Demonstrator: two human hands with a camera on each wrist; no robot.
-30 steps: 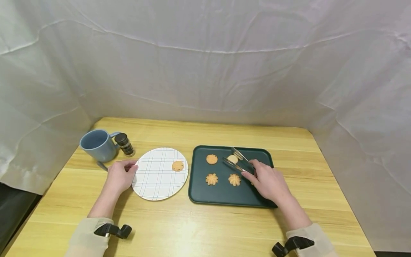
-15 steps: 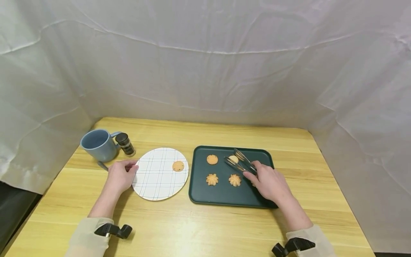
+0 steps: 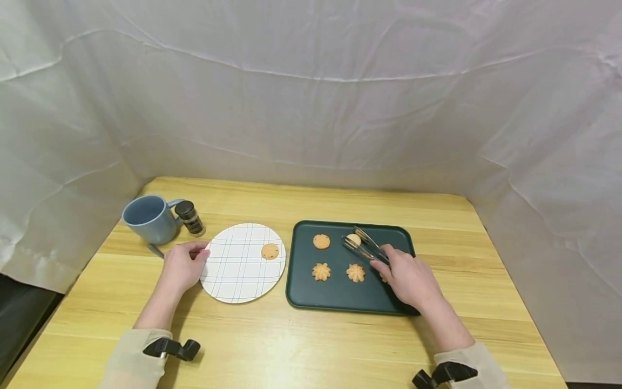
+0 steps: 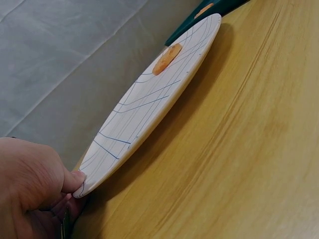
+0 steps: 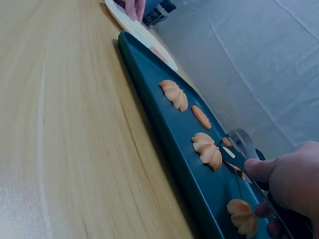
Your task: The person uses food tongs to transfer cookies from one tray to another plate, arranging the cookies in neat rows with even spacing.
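My left hand (image 3: 182, 265) pinches the left rim of a round white plate (image 3: 233, 270) with blue grid lines, thumb on top in the left wrist view. One round cookie (image 3: 270, 251) lies on the plate's right part. My right hand (image 3: 412, 276) grips metal tongs (image 3: 358, 250) over the dark green tray (image 3: 311, 298). Between the tongs' tips sits a pale round cookie (image 3: 353, 239), the two arms close along its sides. Also on the tray are a round cookie (image 3: 321, 241) and flower-shaped cookies (image 3: 321, 272); one flower-shaped cookie (image 5: 242, 217) is near my right fingers, mostly hidden in the head view.
At the back left stand a blue mug (image 3: 151, 221) and a small black-capped spice jar (image 3: 190, 219). A dark handle end (image 3: 155, 250) shows beside my left hand. Pale cloth (image 3: 311, 119) hangs behind the wooden table (image 3: 252, 346) and along its sides.
The tongs have shifted slightly right, and their tips have drawn closer together around the pale cookie. My left hand and the plate stay in place.
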